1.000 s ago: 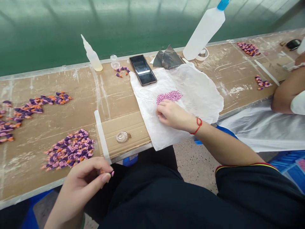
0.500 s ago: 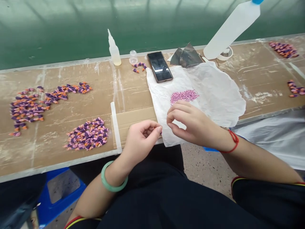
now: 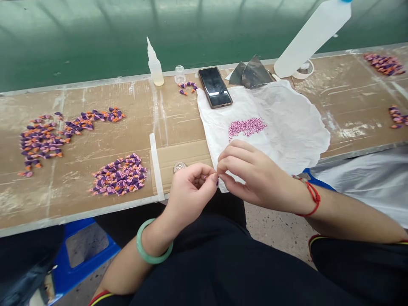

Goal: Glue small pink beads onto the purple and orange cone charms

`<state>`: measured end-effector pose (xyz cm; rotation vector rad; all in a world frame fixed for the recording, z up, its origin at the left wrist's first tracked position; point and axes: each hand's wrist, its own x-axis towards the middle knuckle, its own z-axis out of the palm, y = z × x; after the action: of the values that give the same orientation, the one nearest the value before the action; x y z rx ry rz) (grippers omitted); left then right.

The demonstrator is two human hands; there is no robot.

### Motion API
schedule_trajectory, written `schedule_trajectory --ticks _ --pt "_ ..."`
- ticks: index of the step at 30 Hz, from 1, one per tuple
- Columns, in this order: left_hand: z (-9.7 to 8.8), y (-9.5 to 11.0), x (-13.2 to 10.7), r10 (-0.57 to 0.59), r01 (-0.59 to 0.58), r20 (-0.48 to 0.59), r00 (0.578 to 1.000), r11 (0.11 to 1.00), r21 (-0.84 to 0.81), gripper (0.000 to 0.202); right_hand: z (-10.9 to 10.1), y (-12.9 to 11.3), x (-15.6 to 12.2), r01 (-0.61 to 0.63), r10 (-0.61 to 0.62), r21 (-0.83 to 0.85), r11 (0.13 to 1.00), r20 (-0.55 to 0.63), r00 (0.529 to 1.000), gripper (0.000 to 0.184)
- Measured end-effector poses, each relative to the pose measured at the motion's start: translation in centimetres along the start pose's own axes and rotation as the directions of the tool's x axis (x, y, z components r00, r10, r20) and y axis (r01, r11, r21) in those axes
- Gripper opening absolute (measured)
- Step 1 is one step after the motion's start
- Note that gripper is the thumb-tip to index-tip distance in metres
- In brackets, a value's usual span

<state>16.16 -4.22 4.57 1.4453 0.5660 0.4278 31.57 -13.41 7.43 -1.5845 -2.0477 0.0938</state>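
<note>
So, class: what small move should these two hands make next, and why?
Probably press what the right hand pinches, too small to see, onto the small purple piece in the left hand: their fingertips touch there, near the pink beads on the white paper.

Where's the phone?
In the head view, the phone lies near the middle, on the far left corner of the white paper, between the small clear jar and the grey triangular sheets.
</note>
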Motion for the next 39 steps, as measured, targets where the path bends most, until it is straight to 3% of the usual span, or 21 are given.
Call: schedule_trajectory --ticks 5,8,11,18,24,28,31,34,39 --pt "0.3 0.3 -0.9 0.026 -0.028 -0.030 0.999 0.997 -0.074 0.015 -0.6 -0.8 -0.2 -0.249 0.251 0.347 0.904 0.042 0.967 0.013" --pt "0.2 0.6 -1.2 0.056 -0.058 -0.029 0.998 0.997 -0.048 0.014 -0.9 -1.1 -0.1 -0.348 0.326 0.427 0.834 0.126 0.937 0.013" --pt "0.1 0.7 -1.3 0.072 -0.073 -0.025 0.997 0.997 -0.014 0.014 -0.8 -1.3 0.0 -0.360 0.336 0.437 0.824 0.134 0.932 0.014" --pt "-0.3 0.5 -1.8 0.065 -0.066 -0.028 0.997 0.997 -0.041 0.015 -0.2 -1.7 0.1 -0.251 0.247 0.364 0.897 0.060 0.967 0.015" --pt "-3.6 -0.3 -3.7 0.011 -0.018 -0.103 0.995 0.997 -0.073 0.014 0.9 -1.0 1.8 -0.065 0.059 0.226 0.972 0.035 0.998 0.016" --pt "-5.7 -1.8 -5.1 -0.108 0.083 -0.211 0.972 0.989 -0.125 0.009 2.6 0.4 4.2 0.068 -0.066 -0.007 0.998 0.157 0.985 0.017" --pt "-6.3 -2.7 -5.5 -0.157 0.125 -0.216 0.964 0.980 -0.155 0.008 3.8 1.1 6.0 0.143 -0.085 -0.152 0.978 0.331 0.940 0.022" --pt "-6.5 -3.0 -5.5 -0.166 0.129 -0.196 0.966 0.973 -0.189 0.008 4.2 1.2 7.3 0.183 -0.065 -0.218 0.959 0.459 0.886 0.023" --pt "-7.0 -3.3 -5.4 -0.170 0.117 -0.190 0.967 0.959 -0.260 0.010 4.3 0.8 8.3 0.232 -0.069 -0.246 0.941 0.533 0.843 0.021"
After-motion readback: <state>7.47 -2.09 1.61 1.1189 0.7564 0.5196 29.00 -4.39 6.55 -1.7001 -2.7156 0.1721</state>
